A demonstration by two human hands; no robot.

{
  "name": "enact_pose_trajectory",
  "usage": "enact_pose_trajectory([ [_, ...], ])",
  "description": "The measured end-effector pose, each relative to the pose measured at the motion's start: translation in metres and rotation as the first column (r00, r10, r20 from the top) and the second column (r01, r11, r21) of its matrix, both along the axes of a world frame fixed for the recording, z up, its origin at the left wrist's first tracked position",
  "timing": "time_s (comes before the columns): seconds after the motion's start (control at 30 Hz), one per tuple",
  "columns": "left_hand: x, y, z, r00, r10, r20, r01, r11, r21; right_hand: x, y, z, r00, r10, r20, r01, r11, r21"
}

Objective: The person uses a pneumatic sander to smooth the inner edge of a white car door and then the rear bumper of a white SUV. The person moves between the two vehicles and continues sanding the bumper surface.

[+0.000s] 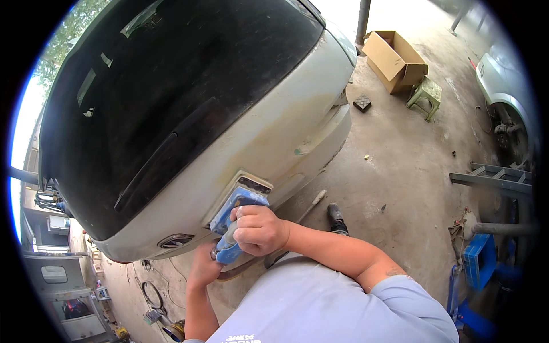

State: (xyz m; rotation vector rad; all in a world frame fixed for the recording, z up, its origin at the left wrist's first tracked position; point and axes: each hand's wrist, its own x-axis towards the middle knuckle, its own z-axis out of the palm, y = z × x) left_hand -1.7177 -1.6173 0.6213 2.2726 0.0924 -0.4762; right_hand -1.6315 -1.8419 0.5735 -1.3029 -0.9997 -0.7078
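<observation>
A blue sanding tool (226, 216) lies over the licence-plate recess (255, 183) on the tailgate of a silver-white car (240, 146). My right hand (260, 230) is closed around its upper part, fingers curled over the grip. Lower down, my left hand (205, 264) closes round the tool's near end, its fingertips partly hidden. Dull, yellowish sanded patches mark the panel to the right of the tool. Left of my hands sits an oval emblem (175, 240), and above them a wiper (147, 171) crosses the dark rear window (189, 86).
An open cardboard box (394, 62), a green stool (426, 97) and a dark block (362, 103) stand on the concrete floor at the far right. A ladder (492, 178) and another vehicle (512, 86) are at the right edge. Cables (151, 294) lie at the lower left.
</observation>
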Motion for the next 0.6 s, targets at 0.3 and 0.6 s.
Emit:
enact_pose_trajectory([
  [0.3,0.074,-0.085,0.048,0.984,-0.159,-0.079,0.152,0.984,-0.093,0.039,-0.074,0.022,0.975,-0.172,-0.143,0.190,0.975,0.116],
  [0.6,0.118,-0.095,0.095,0.956,-0.219,-0.194,0.181,0.964,-0.197,0.080,-0.085,0.056,0.937,-0.249,-0.247,0.275,0.958,0.078],
])
